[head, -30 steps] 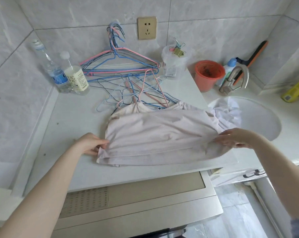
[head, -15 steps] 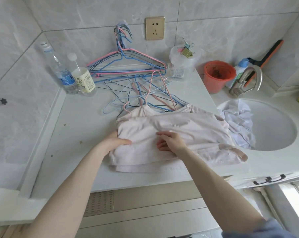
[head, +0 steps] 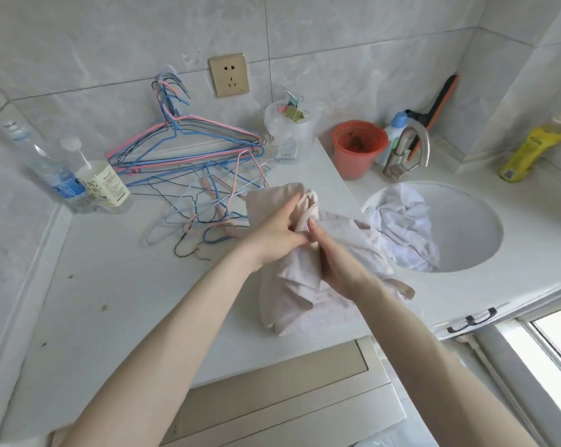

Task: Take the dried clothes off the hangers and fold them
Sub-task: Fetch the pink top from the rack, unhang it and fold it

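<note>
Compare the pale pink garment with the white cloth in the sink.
The pale pink garment is pinkish; the white cloth is plain white. The left hand and right hand grip the pale pink garment at the counter; the white cloth lies untouched in the sink. Both are crumpled, not folded flat.

Home laundry nook, tiled walls (head: 369, 33), sink (head: 466, 227), hangers (head: 188, 150)

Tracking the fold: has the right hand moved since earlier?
Yes. The right hand moved left, away from the sink, joining the left hand on the garment.
</note>
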